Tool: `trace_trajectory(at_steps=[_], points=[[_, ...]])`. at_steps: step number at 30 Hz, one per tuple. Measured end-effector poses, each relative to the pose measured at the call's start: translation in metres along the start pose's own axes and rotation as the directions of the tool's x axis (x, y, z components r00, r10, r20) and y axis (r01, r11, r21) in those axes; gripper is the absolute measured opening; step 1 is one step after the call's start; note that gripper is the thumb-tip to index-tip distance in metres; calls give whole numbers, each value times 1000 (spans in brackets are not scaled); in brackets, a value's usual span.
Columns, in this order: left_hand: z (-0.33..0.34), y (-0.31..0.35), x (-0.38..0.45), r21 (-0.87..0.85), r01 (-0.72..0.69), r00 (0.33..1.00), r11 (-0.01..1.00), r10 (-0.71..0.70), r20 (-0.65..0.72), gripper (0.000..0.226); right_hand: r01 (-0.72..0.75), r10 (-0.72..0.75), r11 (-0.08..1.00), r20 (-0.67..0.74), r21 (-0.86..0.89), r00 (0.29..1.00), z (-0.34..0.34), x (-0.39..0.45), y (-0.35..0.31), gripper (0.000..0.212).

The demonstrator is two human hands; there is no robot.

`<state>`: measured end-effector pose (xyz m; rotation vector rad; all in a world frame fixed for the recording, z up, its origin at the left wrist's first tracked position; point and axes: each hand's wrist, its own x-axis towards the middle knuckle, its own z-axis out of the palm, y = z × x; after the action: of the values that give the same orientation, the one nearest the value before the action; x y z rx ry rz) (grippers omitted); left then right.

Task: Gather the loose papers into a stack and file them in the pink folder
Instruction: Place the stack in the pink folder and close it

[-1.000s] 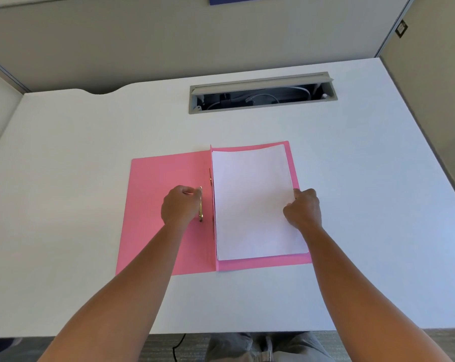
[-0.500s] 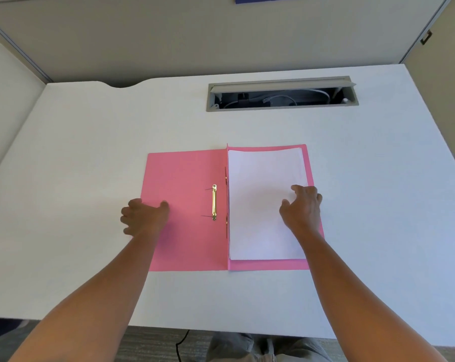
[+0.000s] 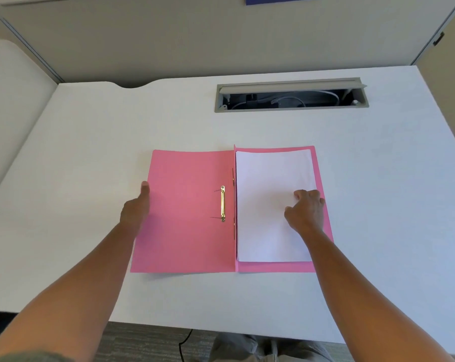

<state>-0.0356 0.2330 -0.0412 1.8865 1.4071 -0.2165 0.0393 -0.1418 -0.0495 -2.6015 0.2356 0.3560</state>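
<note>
White desk, seen from above: its surface runs bare to the left edge, the right edge and the near edge, with wide free margins around the work on all sides. At the back, a grey cable tray is recessed in the top, well apart from the work.

Pink folder, lying open and flat near the middle of the desk. Its spine runs from near to far, so each cover has its long axis pointing away from the person; the open pair spreads left to right. The left cover is bare except for a gold fastener set just beside the spine, parallel to it.

Stack of papers, squared up, lying on the right cover with its long axis parallel to the spine; a pink margin shows at the far, right and near sides.

Right hand, fingers curled, knuckles up, resting on the stack near its right edge; whether it pinches a sheet cannot be told.

Left hand, at the outer edge of the left cover, thumb extended along that edge; the fingers are hidden, so its grip cannot be told.
</note>
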Motion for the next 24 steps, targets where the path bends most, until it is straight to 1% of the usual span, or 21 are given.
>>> trace_trajectory(at_steps=[1,2,3,4,6,8,9,11,12,14,15,16,17,18,19,20,22,23,24], points=[[-5,2,1,-107,17,998,994,-11,62,94,0,0,1000,-1,-1,1000,0,0,0,46],[-9,4,1,-228,33,985,973,7,173,88,0,0,1000,-3,-1,1000,0,0,0,47],[-15,3,0,-334,77,949,939,34,314,81,2,-2,1000,-4,0,1000,0,0,0,47],[-22,3,-2,-393,133,898,910,57,435,76,3,-3,1000,-6,3,1000,0,1,1,47],[-34,1,-3,-425,201,824,882,82,560,75,-2,2,1000,-5,12,1000,0,1,1,47],[-41,-1,-7,-448,230,778,864,113,618,70,-6,6,1000,-5,18,1000,1,2,2,48],[-42,-2,-9,-473,239,759,848,141,636,62,-6,6,1000,-5,19,1000,1,2,2,48],[-41,-3,-11,-498,224,726,838,197,659,48,-6,6,1000,-3,26,1000,1,2,2,48],[-40,-4,-13,-491,209,703,845,219,676,47,-7,7,1000,0,30,1000,1,2,2,48],[-36,-3,-20,-461,143,644,876,272,715,43,-8,8,999,10,37,1000,1,3,3,49],[-32,-1,-24,-431,62,621,900,303,723,37,-6,6,999,15,42,1000,1,3,4,49],[-28,3,-30,-386,-38,623,922,324,712,34,-4,3,999,19,48,1000,1,4,5,49],[-22,7,-34,-332,-110,655,937,319,685,36,-1,0,998,23,56,1000,1,5,6,49],[-16,12,-41,-281,-147,678,948,304,670,41,3,-5,998,26,66,1000,1,6,8,48],[-10,17,-50,-257,-170,652,951,304,695,44,11,-13,997,28,77,1000,0,7,10,48],[-4,21,-58,-251,-172,599,953,304,741,40,20,-23,995,30,93,999,0,8,13,46],[7,29,-75,-263,-130,524,956,292,800,32,29,-34,989,29,148,999,-2,11,19,39],[12,32,-82,-271,-126,507,954,297,810,29,31,-38,983,33,182,999,-3,12,22,34],[18,36,-89,-276,-158,499,948,318,806,23,31,-40,976,39,214,998,-4,12,24,31]])
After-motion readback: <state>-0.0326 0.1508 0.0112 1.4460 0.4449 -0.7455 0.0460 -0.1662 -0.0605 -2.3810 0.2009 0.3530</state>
